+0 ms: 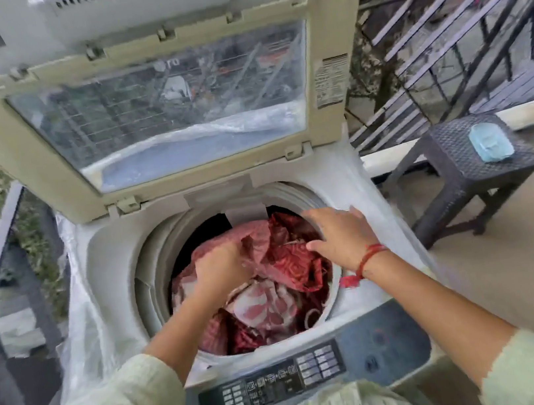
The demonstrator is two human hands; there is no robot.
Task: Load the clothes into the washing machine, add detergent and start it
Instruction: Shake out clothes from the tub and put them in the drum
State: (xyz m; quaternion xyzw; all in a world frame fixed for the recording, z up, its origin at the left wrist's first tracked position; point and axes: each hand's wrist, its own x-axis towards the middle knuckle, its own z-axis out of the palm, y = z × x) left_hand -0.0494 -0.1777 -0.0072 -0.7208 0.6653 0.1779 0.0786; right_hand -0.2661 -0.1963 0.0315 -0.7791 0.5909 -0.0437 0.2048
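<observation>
One: Most of the load in, then?

Two: I'd judge so. Starting at the left, the left grip [220, 268] is down in the drum of the washing machine [103, 254] at about 9 o'clock. Its fingers are curled into a fold of pinkish cloth. The clothes [267, 309], red and pink prints, are heaped from the drum's middle to 5 o'clock, close under the rim.

One: And the other one?

Two: The right grip [340, 236] is at 2 o'clock over the red cloth, fingers spread and straight, holding nothing. Whether it presses on the pile I cannot tell.

One: What's left to do?

Two: Tucking that last fold down, most likely. I see no detergent on the pile. The lid [176, 112] stands open at 12 o'clock, and no hand is on the control panel [272, 385] at 6 o'clock. So detergent, closing and starting all seem to lie ahead.

One: Any detergent in sight?

Two: A pale blue thing [490, 141] lies on the dark stool [453, 157] out at 3 o'clock, well apart from the machine. It is too blurred to name.
</observation>
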